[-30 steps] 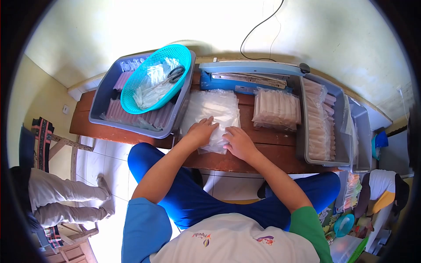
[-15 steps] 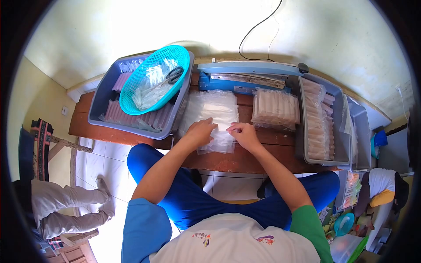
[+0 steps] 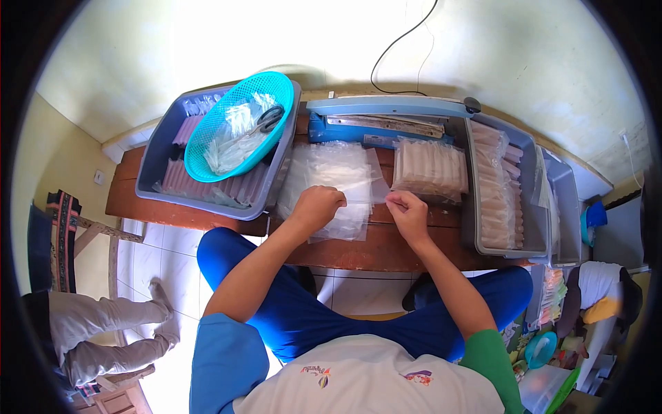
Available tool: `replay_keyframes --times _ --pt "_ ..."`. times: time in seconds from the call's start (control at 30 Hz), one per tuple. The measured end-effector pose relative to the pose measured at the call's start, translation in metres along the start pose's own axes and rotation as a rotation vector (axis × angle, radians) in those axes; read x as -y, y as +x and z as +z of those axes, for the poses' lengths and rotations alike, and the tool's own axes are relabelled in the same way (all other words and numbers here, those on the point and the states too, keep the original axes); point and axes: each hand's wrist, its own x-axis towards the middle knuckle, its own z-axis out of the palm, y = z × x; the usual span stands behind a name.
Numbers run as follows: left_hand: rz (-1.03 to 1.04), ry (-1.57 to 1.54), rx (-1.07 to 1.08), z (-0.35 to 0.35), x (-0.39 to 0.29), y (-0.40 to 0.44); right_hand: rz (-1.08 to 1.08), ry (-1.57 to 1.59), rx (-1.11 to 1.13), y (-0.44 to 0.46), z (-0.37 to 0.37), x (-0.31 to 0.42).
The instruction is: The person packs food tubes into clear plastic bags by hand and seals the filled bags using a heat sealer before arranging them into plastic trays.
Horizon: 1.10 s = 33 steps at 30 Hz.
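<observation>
A stack of clear plastic bags [image 3: 331, 165] lies on the brown wooden table [image 3: 303, 257]. My right hand [image 3: 408, 208] pinches the edge of one thin clear bag [image 3: 376, 181], drawn out past the stack's right side. My left hand [image 3: 318, 207] rests over the stack with its fingers curled together; what they hold, if anything, is hidden. Just beyond my right hand lies a flat pack of pinkish tubes [image 3: 430, 168] in clear plastic. Behind the stack is a blue sealer [image 3: 386, 107] with a long arm.
At left, a grey bin [image 3: 153, 165] of wrapped tubes carries a turquoise basket [image 3: 200, 141] with plastic pieces and scissors [image 3: 269, 119]. More grey bins [image 3: 474, 234] stand at right. One person's legs [image 3: 110, 314] show at left; another person [image 3: 600, 286] is at lower right.
My right hand has closed its fingers and moved right, pulling the edge of a bag out from the stack. My left hand has moved slightly, its fingers curling more.
</observation>
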Motion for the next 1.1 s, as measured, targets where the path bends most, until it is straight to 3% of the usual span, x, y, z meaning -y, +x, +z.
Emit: replay_keyframes --times 0.1,0.3,0.37,0.4,0.47,0.6,0.67,0.77,0.83,0.87,0.97,1.03,1.1 --pt "0.026 0.011 -0.004 0.010 0.001 0.001 0.048 0.044 0.031 -0.008 -0.004 -0.002" --pt "-0.008 -0.155 -0.034 0.009 0.001 0.001 -0.162 -0.500 0.006 -0.021 -0.007 0.037" --pt "-0.022 -0.190 -0.038 0.011 0.001 0.001 -0.496 -0.466 0.080 -0.025 -0.005 0.043" --pt "0.003 -0.220 -0.039 0.011 0.000 0.001 -0.495 -0.468 0.080 -0.026 -0.002 0.047" --pt "0.029 -0.247 -0.040 0.011 -0.001 0.001 -0.734 -0.447 0.186 -0.025 0.009 0.055" --pt "0.036 -0.324 -0.045 0.008 -0.004 0.000 -0.604 -0.422 0.189 -0.032 0.023 0.055" --pt "0.022 -0.371 -0.046 0.007 -0.005 -0.001 0.000 -0.193 0.331 -0.040 0.026 0.049" --pt "-0.108 -0.457 -0.018 0.007 -0.007 -0.002 -0.017 -0.270 0.424 -0.038 0.027 0.040" --pt "0.041 -0.345 -0.234 0.008 -0.011 -0.004 -0.116 -0.328 0.462 -0.036 0.029 0.034" --pt "0.043 -0.346 -0.235 0.009 -0.014 -0.005 -0.217 -0.383 0.499 -0.034 0.030 0.033" --pt "0.198 -0.257 -0.359 0.011 -0.028 -0.010 -0.112 -0.411 0.498 -0.027 0.039 0.037" --pt "0.379 -0.030 -0.408 0.011 -0.034 -0.011 -0.124 -0.439 0.438 -0.023 0.050 0.027" --pt "0.446 -0.005 -0.452 0.013 -0.036 -0.011 -0.137 -0.467 0.378 -0.016 0.060 0.004"
